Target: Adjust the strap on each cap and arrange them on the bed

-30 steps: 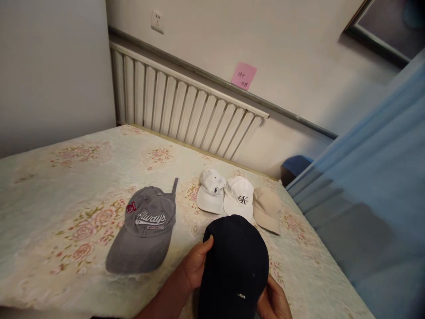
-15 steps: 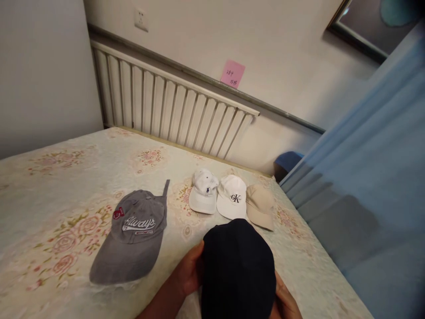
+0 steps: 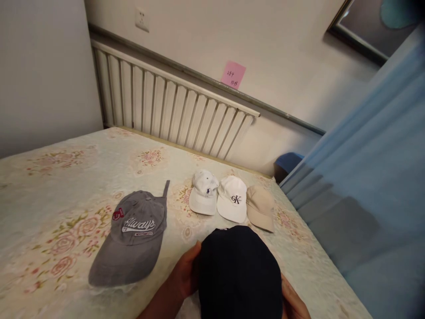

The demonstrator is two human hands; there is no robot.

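Observation:
A dark navy cap [image 3: 239, 272] is held between both hands at the bottom of the view. My left hand [image 3: 186, 272] grips its left side, thumb along the edge; my right hand [image 3: 292, 299] holds its right side, with most fingers hidden behind it. To the left lies a grey cap [image 3: 133, 239] with "Always" lettering and a loose strap. Beyond the navy cap, three caps sit in a row: a white cap with a small dark emblem [image 3: 203, 195], a white cap with "CK" lettering [image 3: 232, 200] and a beige cap [image 3: 260, 208].
The caps lie on a bed with a floral cover [image 3: 109, 173]. A white radiator [image 3: 175, 106] runs along the wall behind it. Blue curtain [image 3: 361, 177] hangs at the right, near a dark blue object [image 3: 288, 163]. A pink note [image 3: 233, 74] is on the wall.
The navy cap has shifted slightly down and tilted, its right side moving a little to the right with my right hand. The other caps stay in place.

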